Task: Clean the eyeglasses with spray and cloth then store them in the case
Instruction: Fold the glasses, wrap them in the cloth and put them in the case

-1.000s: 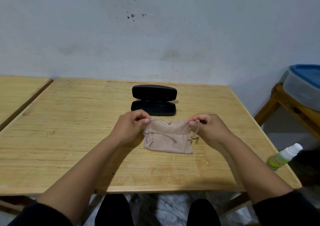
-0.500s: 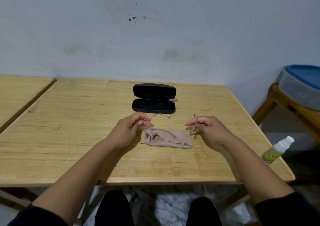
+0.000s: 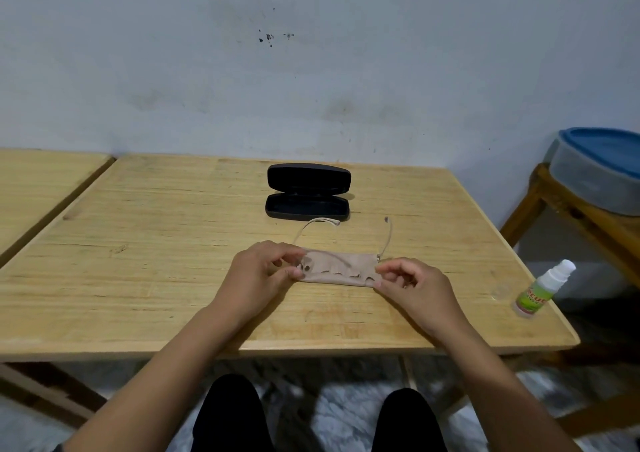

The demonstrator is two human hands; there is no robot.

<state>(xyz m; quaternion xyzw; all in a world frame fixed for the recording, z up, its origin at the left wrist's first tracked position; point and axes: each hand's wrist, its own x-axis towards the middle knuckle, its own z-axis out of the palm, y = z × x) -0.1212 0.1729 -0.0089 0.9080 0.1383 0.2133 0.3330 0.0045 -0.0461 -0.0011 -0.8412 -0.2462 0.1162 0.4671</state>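
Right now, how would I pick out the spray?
Start at the wooden table and go to its right edge, well right of the right hand. The spray stands there alone: a small bottle with a white cap and green label.

2 hands [image 3: 258,277] [image 3: 412,287], 1 cloth [image 3: 341,271], 1 glasses [image 3: 388,235], 1 open case [image 3: 307,192], 1 spray btl [image 3: 540,290], 2 tables [image 3: 156,244] [image 3: 38,181].
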